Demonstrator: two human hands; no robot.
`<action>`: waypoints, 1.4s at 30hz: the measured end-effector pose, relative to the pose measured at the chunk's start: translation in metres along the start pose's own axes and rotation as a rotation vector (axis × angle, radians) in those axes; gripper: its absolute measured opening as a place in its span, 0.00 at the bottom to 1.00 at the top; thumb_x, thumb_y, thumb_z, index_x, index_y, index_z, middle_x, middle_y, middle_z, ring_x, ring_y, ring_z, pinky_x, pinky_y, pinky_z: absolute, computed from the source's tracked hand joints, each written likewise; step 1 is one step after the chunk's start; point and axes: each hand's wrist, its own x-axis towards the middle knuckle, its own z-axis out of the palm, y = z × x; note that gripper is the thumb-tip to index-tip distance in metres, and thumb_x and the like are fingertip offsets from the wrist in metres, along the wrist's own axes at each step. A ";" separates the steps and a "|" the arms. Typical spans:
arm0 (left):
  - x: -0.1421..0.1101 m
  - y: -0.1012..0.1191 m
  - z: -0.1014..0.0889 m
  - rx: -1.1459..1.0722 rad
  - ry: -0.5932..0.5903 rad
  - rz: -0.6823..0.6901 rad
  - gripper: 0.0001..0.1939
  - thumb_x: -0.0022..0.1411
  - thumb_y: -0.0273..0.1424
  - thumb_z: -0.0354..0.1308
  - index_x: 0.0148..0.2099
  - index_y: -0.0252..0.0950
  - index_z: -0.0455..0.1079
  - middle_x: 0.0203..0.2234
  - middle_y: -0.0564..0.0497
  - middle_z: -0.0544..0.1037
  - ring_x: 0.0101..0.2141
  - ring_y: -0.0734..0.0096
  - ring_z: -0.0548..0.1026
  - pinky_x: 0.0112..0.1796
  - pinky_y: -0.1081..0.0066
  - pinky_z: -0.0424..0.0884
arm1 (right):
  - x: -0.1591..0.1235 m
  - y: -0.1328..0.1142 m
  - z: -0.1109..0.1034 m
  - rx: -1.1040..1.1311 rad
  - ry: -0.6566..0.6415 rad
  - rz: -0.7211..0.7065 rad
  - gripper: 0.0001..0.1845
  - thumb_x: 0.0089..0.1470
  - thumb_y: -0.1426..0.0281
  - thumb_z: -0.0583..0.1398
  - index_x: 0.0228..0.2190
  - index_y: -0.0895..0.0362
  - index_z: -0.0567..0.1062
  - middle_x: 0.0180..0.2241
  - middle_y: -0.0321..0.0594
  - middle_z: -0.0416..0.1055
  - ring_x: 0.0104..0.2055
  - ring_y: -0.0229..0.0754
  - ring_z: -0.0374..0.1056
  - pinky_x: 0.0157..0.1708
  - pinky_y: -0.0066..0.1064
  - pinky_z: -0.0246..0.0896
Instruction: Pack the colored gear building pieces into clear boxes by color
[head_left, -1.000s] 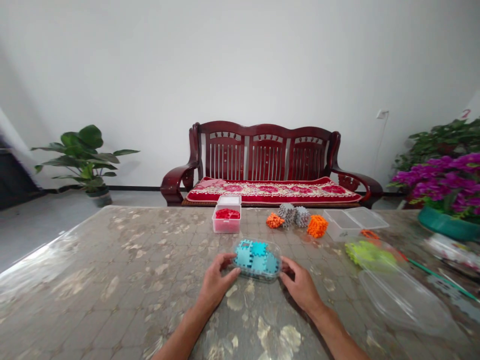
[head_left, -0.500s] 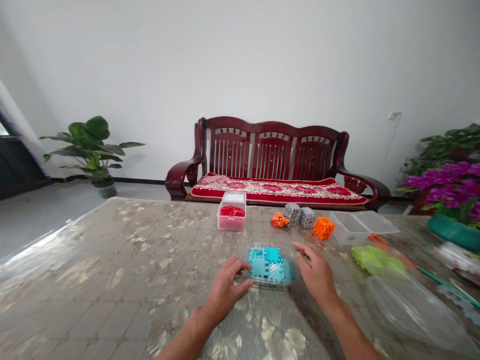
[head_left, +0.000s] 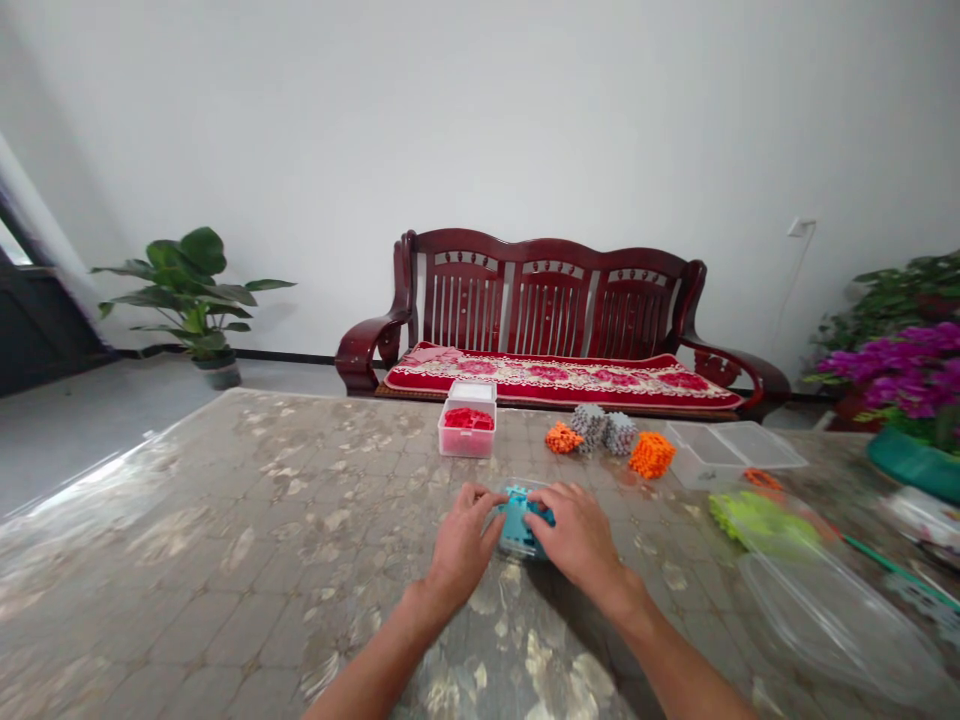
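Left hand (head_left: 463,540) and right hand (head_left: 574,535) grip a clear box (head_left: 514,545) of blue pieces (head_left: 519,508).
Both hands close tight and cover its ends, so its long side's direction is hard to tell.

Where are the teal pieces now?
In the head view, the teal pieces sit in a clear tray on the table, between the left hand and right hand.

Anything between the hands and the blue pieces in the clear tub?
Nothing visible. The left hand and right hand are right at the blue interlocking pieces and cover most of the clear tub.
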 end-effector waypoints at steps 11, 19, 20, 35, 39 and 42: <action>-0.001 -0.002 0.003 -0.070 -0.043 -0.074 0.13 0.66 0.29 0.52 0.48 0.38 0.75 0.42 0.47 0.72 0.37 0.66 0.76 0.40 0.66 0.73 | 0.003 -0.005 0.006 0.161 0.031 0.132 0.08 0.49 0.71 0.61 0.33 0.50 0.79 0.30 0.35 0.79 0.37 0.43 0.71 0.37 0.32 0.57; 0.023 -0.003 -0.017 0.029 -0.083 -0.023 0.13 0.65 0.24 0.54 0.48 0.38 0.76 0.40 0.47 0.74 0.40 0.65 0.76 0.43 0.68 0.73 | 0.021 0.068 -0.010 0.768 0.092 0.287 0.14 0.41 0.60 0.62 0.28 0.56 0.78 0.27 0.40 0.78 0.31 0.45 0.72 0.33 0.33 0.64; 0.027 -0.002 -0.018 0.066 -0.108 -0.006 0.13 0.65 0.24 0.55 0.48 0.38 0.76 0.40 0.48 0.74 0.42 0.64 0.76 0.45 0.67 0.72 | 0.022 0.075 -0.010 0.782 0.093 0.298 0.14 0.40 0.60 0.62 0.28 0.57 0.78 0.27 0.41 0.79 0.31 0.46 0.72 0.34 0.34 0.65; 0.054 0.014 -0.021 0.327 -0.414 0.135 0.25 0.51 0.39 0.74 0.52 0.44 0.77 0.51 0.44 0.71 0.53 0.49 0.69 0.55 0.56 0.67 | 0.013 0.096 -0.005 0.562 0.090 0.330 0.14 0.45 0.63 0.61 0.33 0.54 0.81 0.33 0.42 0.80 0.38 0.49 0.74 0.42 0.38 0.64; 0.054 0.011 -0.021 0.300 -0.383 0.119 0.13 0.55 0.30 0.70 0.44 0.40 0.79 0.47 0.46 0.73 0.51 0.53 0.71 0.55 0.59 0.66 | 0.004 0.072 -0.012 0.237 0.170 0.245 0.15 0.51 0.68 0.59 0.41 0.52 0.81 0.39 0.41 0.78 0.42 0.48 0.71 0.44 0.37 0.62; 0.054 0.010 -0.019 0.277 -0.367 0.122 0.10 0.55 0.25 0.69 0.40 0.39 0.78 0.45 0.48 0.75 0.50 0.56 0.72 0.54 0.61 0.66 | -0.001 0.046 -0.014 0.121 0.127 0.105 0.13 0.54 0.72 0.58 0.40 0.51 0.81 0.40 0.40 0.78 0.46 0.47 0.70 0.46 0.35 0.61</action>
